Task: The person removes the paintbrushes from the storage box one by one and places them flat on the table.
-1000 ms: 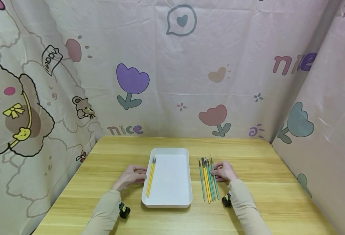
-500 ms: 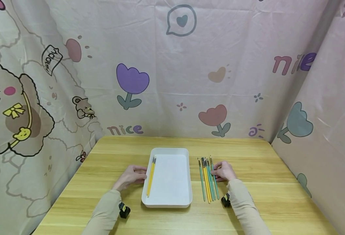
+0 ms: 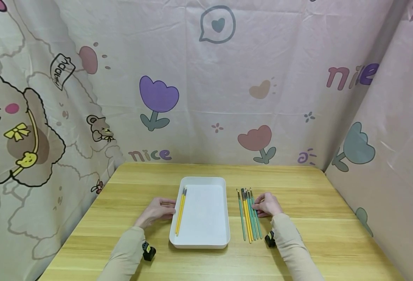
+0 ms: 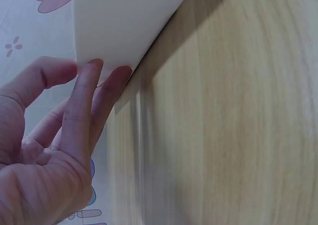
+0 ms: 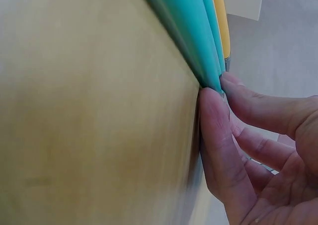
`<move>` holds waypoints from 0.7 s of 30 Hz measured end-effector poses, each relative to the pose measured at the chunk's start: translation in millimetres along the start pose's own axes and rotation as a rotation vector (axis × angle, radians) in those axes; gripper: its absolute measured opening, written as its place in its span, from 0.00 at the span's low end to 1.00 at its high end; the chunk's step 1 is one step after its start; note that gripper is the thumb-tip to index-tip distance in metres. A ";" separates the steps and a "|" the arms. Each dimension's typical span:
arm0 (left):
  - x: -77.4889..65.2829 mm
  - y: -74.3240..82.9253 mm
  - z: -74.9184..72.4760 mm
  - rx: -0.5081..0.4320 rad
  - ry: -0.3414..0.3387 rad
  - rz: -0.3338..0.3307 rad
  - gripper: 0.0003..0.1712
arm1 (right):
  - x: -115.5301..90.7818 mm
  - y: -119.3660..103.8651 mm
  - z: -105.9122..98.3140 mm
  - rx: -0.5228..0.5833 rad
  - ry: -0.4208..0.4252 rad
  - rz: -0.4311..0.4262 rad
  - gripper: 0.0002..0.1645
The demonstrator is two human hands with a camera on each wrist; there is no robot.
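Note:
In the head view, a white rectangular tray (image 3: 201, 218) stands mid-table with two yellow-handled paintbrushes (image 3: 181, 212) lying along its left side. My left hand (image 3: 156, 211) touches the tray's left wall; in the left wrist view its fairly straight fingers (image 4: 79, 101) rest against the outer wall and rim. Right of the tray lies a row of paintbrushes with yellow handles (image 3: 247, 218) and green handles. My right hand (image 3: 269, 204) pinches the rightmost green-handled paintbrush (image 3: 258, 224) between thumb and finger. The right wrist view shows the pinch close, with other handles behind.
A wooden table (image 3: 298, 242) carries everything. Behind and at both sides hangs a printed curtain (image 3: 199, 97). A small black device (image 3: 148, 251) is at the left wrist, and another black device (image 3: 270, 239) at the right.
The bristle end of the rightmost green-handled paintbrush has shifted slightly left and down, nearer the other brushes. My left hand and the tray have stayed put.

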State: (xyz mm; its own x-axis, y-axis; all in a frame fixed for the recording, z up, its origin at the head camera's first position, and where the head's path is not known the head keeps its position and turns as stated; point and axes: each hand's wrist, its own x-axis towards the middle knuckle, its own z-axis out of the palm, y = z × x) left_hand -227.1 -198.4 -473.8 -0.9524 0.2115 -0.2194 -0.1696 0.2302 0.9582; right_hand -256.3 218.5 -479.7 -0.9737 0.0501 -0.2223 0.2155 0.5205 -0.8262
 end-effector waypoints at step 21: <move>0.7 0.2 1.1 0.016 0.032 -0.014 0.28 | 1.1 1.3 -1.6 0.003 -0.012 -0.003 0.13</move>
State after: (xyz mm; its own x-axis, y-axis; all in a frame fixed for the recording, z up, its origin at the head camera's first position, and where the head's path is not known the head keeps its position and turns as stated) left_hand -227.5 -197.2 -474.0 -0.9576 0.1781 -0.2265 -0.1790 0.2483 0.9520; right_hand -257.3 220.6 -480.2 -0.9733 0.0388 -0.2261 0.2131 0.5183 -0.8282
